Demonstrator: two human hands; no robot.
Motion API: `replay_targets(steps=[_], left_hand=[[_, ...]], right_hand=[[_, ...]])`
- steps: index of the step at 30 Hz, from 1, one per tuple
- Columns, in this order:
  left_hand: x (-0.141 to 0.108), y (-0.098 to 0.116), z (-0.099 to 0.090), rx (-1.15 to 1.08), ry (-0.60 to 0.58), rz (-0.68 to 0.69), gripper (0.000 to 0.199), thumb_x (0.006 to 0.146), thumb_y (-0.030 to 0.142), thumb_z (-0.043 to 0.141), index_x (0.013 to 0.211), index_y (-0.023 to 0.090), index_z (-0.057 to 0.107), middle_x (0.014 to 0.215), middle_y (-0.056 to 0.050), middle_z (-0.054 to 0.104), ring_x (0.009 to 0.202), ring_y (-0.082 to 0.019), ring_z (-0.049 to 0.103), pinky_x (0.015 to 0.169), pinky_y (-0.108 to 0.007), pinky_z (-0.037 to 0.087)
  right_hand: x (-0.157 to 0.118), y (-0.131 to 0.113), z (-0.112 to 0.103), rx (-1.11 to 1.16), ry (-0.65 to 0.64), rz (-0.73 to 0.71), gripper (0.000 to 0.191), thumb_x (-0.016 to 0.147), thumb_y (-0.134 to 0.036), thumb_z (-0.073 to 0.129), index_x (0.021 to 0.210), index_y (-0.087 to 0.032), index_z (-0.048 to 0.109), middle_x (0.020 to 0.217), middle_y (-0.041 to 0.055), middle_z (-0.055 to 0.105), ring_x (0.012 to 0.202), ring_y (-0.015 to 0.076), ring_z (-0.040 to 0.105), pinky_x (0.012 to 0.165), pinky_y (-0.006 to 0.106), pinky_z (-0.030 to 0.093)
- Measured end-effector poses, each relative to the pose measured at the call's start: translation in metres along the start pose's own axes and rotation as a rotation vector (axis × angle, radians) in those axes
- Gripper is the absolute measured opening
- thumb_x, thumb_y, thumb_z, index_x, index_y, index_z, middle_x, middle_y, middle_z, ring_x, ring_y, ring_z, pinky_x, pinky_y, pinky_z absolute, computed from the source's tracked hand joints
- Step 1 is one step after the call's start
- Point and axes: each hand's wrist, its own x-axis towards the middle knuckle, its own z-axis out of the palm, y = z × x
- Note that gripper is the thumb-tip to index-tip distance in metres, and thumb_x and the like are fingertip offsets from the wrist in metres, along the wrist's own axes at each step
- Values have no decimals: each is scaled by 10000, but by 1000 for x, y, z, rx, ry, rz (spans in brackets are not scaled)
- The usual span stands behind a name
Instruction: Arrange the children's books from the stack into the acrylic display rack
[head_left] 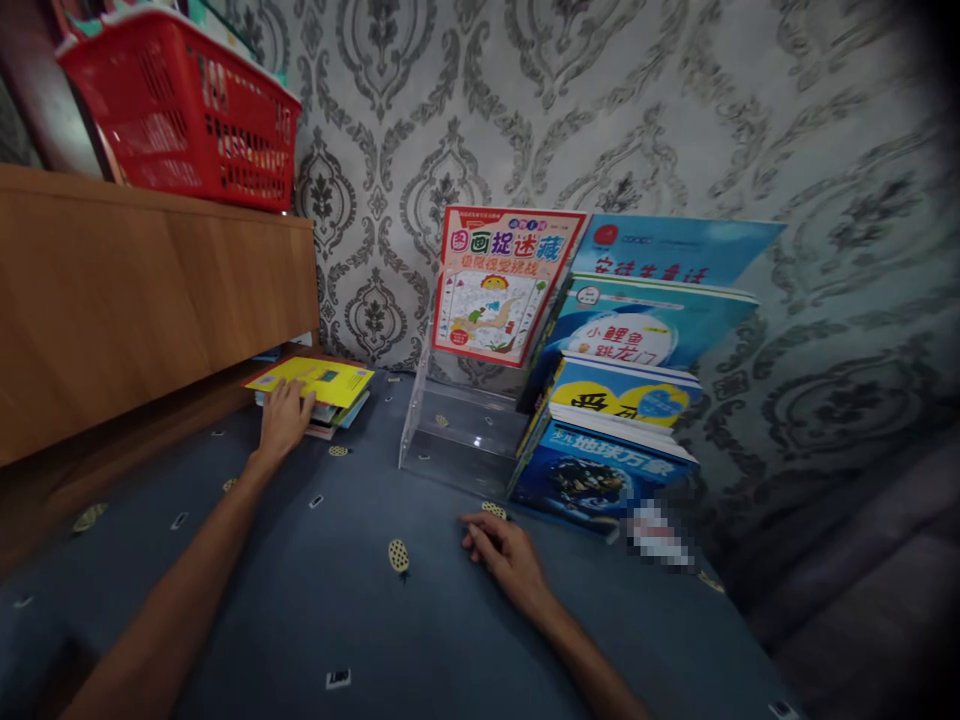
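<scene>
My left hand (285, 415) rests on a yellow book (341, 382) on top of a small stack at the left, its fingers spread over the cover. Near the front of a clear acrylic rack (465, 455), my right hand (506, 555) lies on the dark cloth with curled fingers and nothing visible in them. A red-bordered book (491, 300) stands upright at the rack's back left. To its right stand several blue books in tiers, among them one with a globe cover (585, 478) in front.
A red plastic basket (195, 120) full of things sits on a wooden cabinet (150, 310) at the left. Patterned wallpaper rises behind the rack. A blurred-out white item (660, 535) lies at the right of the rack on the patterned cloth (337, 590).
</scene>
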Motion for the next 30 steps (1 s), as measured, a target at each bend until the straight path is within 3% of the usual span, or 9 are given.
replay_targets(steps=[4,9,12,16,25,30], left_hand=[[-13,1,6,63,-60,62,475,946,445,455,1282,137,588,1393,-218,595,1420,-377,404,1158,-623,230],[-15,20,9,239,-154,184,489,949,434,468,1339,154,562,1422,-207,573,1402,-361,434,1139,-591,283],[-14,31,10,272,-157,178,485,956,402,454,1326,108,562,1341,-234,609,1329,-376,497,1106,-575,323],[-12,39,9,300,-143,168,427,958,342,442,1300,130,586,1201,-218,663,1161,-376,594,1055,-601,342],[-11,32,-1,317,-151,209,299,979,319,433,1122,240,683,1093,-131,699,1047,-335,629,1045,-624,307],[-19,24,-14,272,-194,261,265,969,310,445,1048,212,679,1146,-139,694,1085,-323,635,1031,-536,367]], right_hand=[[-1,-4,-1,-6,-9,18,477,887,-560,502,1037,-156,707,769,77,714,610,189,662,585,313,512],[-1,-3,0,8,-1,11,457,880,-554,512,1012,-162,706,741,65,709,591,183,652,571,306,504],[0,-2,0,19,-2,3,446,881,-545,520,1008,-158,702,744,67,711,588,182,652,577,307,505],[0,-2,2,31,6,3,434,883,-539,519,979,-157,701,736,67,708,583,177,650,586,305,505],[-1,-1,1,14,10,16,474,878,-594,513,986,-173,702,749,65,713,605,188,662,606,318,525],[-1,-2,0,2,2,5,487,876,-599,517,1014,-172,707,750,66,717,605,193,665,608,327,536]])
